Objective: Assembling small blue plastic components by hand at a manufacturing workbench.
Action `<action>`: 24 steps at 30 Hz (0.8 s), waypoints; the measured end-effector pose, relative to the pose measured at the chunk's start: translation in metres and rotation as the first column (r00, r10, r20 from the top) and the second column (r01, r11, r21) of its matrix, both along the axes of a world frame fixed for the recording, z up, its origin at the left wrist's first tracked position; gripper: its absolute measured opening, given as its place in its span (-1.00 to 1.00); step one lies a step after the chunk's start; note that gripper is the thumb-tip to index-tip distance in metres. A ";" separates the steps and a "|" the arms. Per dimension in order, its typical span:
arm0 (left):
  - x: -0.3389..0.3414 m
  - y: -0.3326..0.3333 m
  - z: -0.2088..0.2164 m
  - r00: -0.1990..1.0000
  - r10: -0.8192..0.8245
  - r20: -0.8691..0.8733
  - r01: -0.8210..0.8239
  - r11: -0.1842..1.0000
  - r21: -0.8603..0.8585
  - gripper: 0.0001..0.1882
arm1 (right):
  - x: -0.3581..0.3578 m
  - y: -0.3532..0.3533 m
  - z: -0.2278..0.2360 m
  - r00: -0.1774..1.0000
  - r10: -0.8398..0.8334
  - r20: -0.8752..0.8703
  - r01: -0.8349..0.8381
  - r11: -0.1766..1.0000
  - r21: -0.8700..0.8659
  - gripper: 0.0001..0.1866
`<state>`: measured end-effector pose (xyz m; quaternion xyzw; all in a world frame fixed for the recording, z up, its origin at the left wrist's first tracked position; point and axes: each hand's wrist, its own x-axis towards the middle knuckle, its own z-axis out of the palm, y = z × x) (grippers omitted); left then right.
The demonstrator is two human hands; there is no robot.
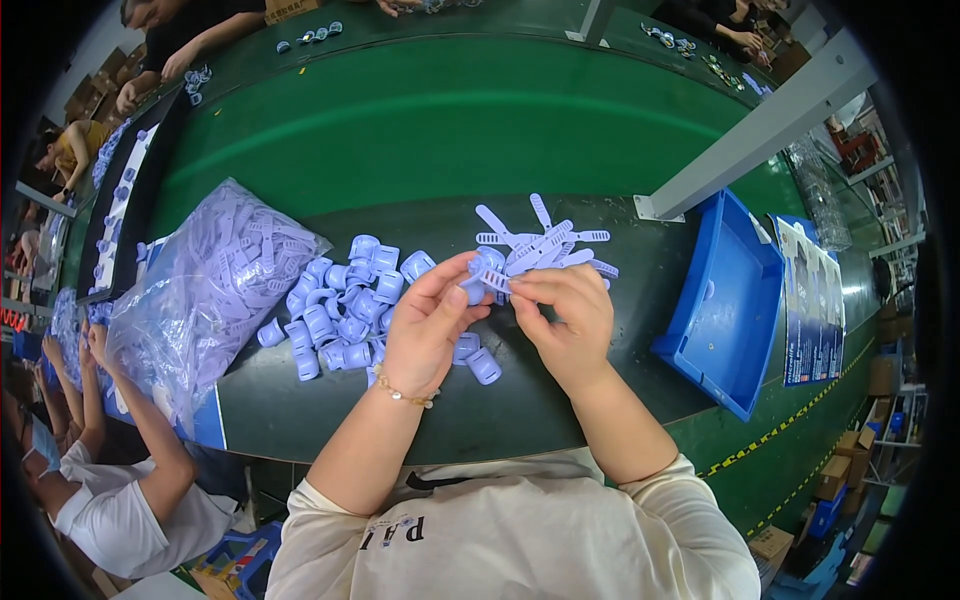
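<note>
Left hand [425, 325] grasps a curved lavender plastic shell [486, 261] at frame centre; right hand [570, 318] has its fingertips on a slotted lavender strap [495, 281]. Strap lies between the hands, against the shell, long axis near left-right, dipping slightly rightward; right end at the right fingertips. Threaded or merely touching: cannot tell. Loose straps [541, 249] fan out just above the right hand.

Left grip [430, 318] holds a curved lavender piece [474, 291], right grip [570, 315] a slotted strap [496, 281].
</note>
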<state>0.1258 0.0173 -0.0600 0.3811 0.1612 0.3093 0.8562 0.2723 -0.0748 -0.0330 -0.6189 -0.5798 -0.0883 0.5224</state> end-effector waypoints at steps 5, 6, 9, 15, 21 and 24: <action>0.000 0.000 0.003 0.998 -0.031 0.062 0.034 0.997 -0.064 -0.55 | 0.001 -0.001 0.001 0.997 0.028 -0.065 -0.029 0.999 -0.019 -0.81; 0.000 0.000 0.002 0.998 -0.030 0.061 0.034 0.997 -0.063 -0.55 | 0.002 0.000 0.000 0.996 0.043 -0.076 -0.044 0.999 -0.022 -0.81; 0.000 -0.001 0.000 0.998 -0.043 0.043 0.042 0.999 0.014 -0.51 | -0.001 -0.002 0.001 0.978 0.060 -0.199 -0.084 0.990 -0.113 -0.78; 0.001 -0.003 -0.003 0.996 0.002 0.085 -0.003 1.000 0.015 -0.54 | -0.004 -0.001 -0.010 0.803 0.121 -0.584 -0.288 0.936 -0.203 -0.71; 0.001 -0.002 0.000 1.000 0.009 -0.005 -0.008 0.990 0.143 -0.55 | 0.000 -0.004 -0.009 0.819 0.125 -0.560 -0.296 0.928 -0.225 -0.74; 0.001 -0.003 0.000 1.000 0.024 -0.011 -0.022 0.985 0.170 -0.55 | 0.001 -0.003 -0.012 0.760 0.143 -0.634 -0.327 0.927 -0.183 -0.74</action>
